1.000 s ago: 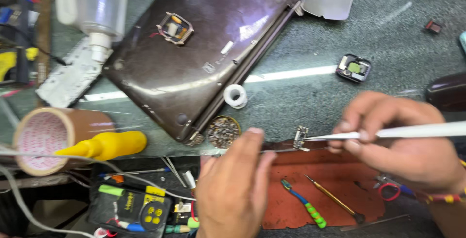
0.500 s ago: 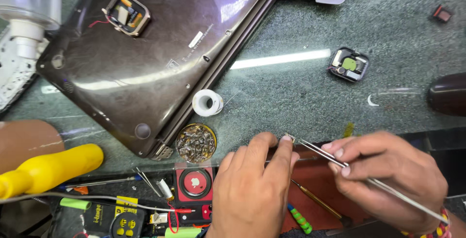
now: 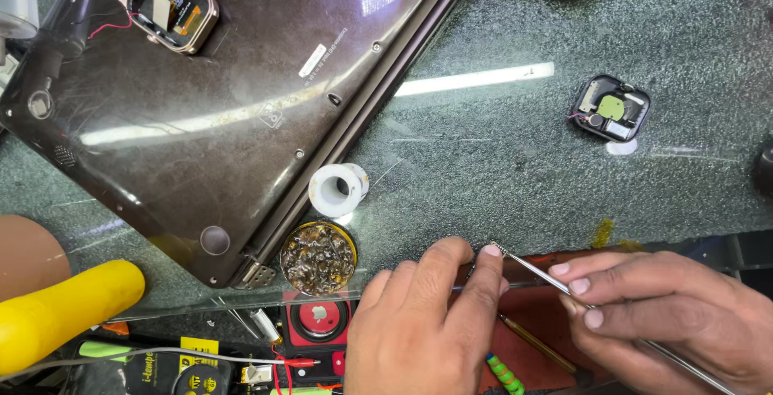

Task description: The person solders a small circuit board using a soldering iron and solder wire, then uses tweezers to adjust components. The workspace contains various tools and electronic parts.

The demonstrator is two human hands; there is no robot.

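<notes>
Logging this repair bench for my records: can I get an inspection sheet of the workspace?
Surface: dark speckled glass top.
Job's things: metal tweezers; its tip meets a small part, too small to tell.
Clutter: laptop bottom up, opened watch case on it; second watch case; white spool; round tin; yellow handle.
Grippers: left hand pinches at the tip; right hand holds the tweezers.
Cables: red wires, low.
Surroundings: red mat.
</notes>
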